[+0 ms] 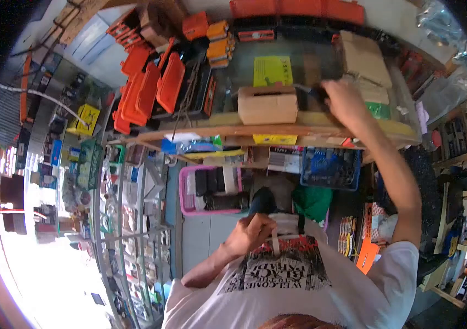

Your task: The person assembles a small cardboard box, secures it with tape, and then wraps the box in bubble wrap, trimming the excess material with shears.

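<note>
My right hand (346, 101) reaches over the glass-topped counter (233, 71), its fingers closed round the dark handle of a tool (313, 93). The tool's narrow, greyish end points left, just above a brown cardboard box (268, 107). That box stands near the counter's front edge, with a dark slot along its top. Beneath the glass or on it lies a yellow-green printed sheet (272, 70). Close to my chest, my left hand (252, 233) is closed with its fingers curled; what it holds, if anything, is hidden. A pale strip (276, 241) shows beside it.
Orange cases (148, 90) crowd the counter's left side. Brown cardboard (364, 57) lies at the right. Under the counter sit a pink basket (183, 189) and a blue basket (331, 186). Glass shelving (99, 236) full of goods stands left.
</note>
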A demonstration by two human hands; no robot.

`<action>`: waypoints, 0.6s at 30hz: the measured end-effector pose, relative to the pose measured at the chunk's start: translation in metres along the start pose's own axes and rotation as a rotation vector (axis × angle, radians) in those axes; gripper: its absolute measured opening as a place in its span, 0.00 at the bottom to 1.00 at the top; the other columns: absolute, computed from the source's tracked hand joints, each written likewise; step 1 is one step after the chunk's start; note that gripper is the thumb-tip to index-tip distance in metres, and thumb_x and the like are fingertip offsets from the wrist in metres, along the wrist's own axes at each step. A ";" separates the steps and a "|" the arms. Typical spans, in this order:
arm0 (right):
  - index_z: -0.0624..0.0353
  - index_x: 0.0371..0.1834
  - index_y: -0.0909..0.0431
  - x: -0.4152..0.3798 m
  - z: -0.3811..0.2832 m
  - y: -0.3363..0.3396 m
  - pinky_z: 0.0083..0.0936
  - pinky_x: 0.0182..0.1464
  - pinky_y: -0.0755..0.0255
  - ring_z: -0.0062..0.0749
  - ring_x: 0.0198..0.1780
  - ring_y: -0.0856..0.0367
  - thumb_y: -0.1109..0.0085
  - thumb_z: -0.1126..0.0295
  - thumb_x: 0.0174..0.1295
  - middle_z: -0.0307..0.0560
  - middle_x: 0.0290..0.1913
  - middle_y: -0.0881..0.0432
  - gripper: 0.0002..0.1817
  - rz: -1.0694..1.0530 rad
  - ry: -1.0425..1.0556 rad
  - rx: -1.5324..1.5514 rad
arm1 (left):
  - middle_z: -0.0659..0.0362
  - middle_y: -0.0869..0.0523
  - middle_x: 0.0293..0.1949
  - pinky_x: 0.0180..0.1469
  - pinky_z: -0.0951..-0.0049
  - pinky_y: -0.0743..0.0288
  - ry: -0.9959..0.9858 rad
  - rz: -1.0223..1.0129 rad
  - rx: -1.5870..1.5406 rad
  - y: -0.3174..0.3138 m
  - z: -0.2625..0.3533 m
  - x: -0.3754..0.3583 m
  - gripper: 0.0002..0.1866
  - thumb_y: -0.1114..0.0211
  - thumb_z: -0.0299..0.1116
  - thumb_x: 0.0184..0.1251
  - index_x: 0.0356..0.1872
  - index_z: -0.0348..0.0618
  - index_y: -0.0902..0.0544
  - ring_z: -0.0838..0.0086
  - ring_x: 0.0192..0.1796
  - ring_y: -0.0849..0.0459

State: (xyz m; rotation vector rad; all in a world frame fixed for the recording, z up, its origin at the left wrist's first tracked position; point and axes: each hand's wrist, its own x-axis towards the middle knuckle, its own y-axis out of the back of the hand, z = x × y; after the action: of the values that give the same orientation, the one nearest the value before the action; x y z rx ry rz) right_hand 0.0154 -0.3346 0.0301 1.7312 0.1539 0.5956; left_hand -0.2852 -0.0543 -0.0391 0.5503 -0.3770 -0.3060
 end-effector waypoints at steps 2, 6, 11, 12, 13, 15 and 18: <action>0.67 0.50 0.20 0.006 -0.002 -0.007 0.50 0.49 0.20 0.60 0.48 0.14 0.31 0.75 0.55 0.64 0.44 0.14 0.19 0.005 0.058 -0.066 | 0.49 0.16 0.32 0.31 0.58 0.18 -0.002 -0.030 0.038 0.008 0.010 0.005 0.07 0.32 0.25 0.70 0.43 0.39 0.23 0.54 0.33 0.11; 0.62 0.62 0.23 -0.003 0.012 0.005 0.46 0.51 0.20 0.54 0.49 0.15 0.31 0.75 0.57 0.61 0.52 0.15 0.27 -0.077 0.007 -0.022 | 0.47 0.15 0.32 0.29 0.58 0.20 0.088 -0.101 -0.050 0.014 0.000 0.012 0.07 0.34 0.26 0.73 0.43 0.36 0.23 0.54 0.31 0.11; 0.58 0.64 0.23 -0.055 0.019 0.063 0.30 0.44 0.20 0.33 0.41 0.15 0.33 0.75 0.62 0.48 0.48 0.14 0.25 -0.076 -0.003 0.355 | 0.50 0.13 0.31 0.27 0.66 0.21 0.115 -0.169 -0.103 0.041 -0.021 0.012 0.06 0.36 0.26 0.77 0.42 0.35 0.24 0.62 0.30 0.09; 0.59 0.60 0.23 -0.068 -0.001 0.077 0.31 0.44 0.20 0.33 0.42 0.14 0.33 0.76 0.60 0.47 0.46 0.15 0.23 -0.106 -0.063 0.494 | 0.51 0.14 0.29 0.27 0.65 0.21 0.073 -0.184 -0.065 0.049 -0.019 0.012 0.06 0.37 0.26 0.78 0.43 0.34 0.25 0.61 0.29 0.09; 0.60 0.56 0.22 -0.080 -0.020 0.089 0.32 0.44 0.20 0.33 0.44 0.14 0.33 0.77 0.58 0.45 0.44 0.15 0.20 -0.132 -0.122 0.631 | 0.51 0.15 0.29 0.27 0.65 0.21 0.065 -0.179 -0.086 0.053 -0.022 0.009 0.06 0.37 0.26 0.78 0.43 0.34 0.25 0.60 0.29 0.09; 0.57 0.59 0.22 -0.111 -0.052 0.089 0.21 0.40 0.23 0.19 0.42 0.17 0.28 0.71 0.61 0.37 0.43 0.16 0.23 -0.277 -0.086 1.033 | 0.51 0.16 0.28 0.27 0.63 0.22 0.055 -0.169 -0.131 0.061 -0.028 -0.002 0.07 0.37 0.26 0.78 0.45 0.35 0.26 0.58 0.28 0.10; 0.56 0.58 0.22 -0.150 -0.098 0.071 0.23 0.40 0.23 0.23 0.42 0.15 0.21 0.60 0.55 0.41 0.43 0.14 0.29 -0.748 0.028 1.008 | 0.50 0.16 0.31 0.27 0.61 0.22 0.116 -0.204 -0.124 0.077 -0.026 -0.016 0.07 0.37 0.26 0.78 0.45 0.34 0.26 0.55 0.28 0.11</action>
State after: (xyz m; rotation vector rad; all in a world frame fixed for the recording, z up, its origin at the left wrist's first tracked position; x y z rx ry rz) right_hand -0.1745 -0.3286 0.0637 2.3842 1.2272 -0.0698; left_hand -0.2746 0.0258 -0.0203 0.4828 -0.1882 -0.4886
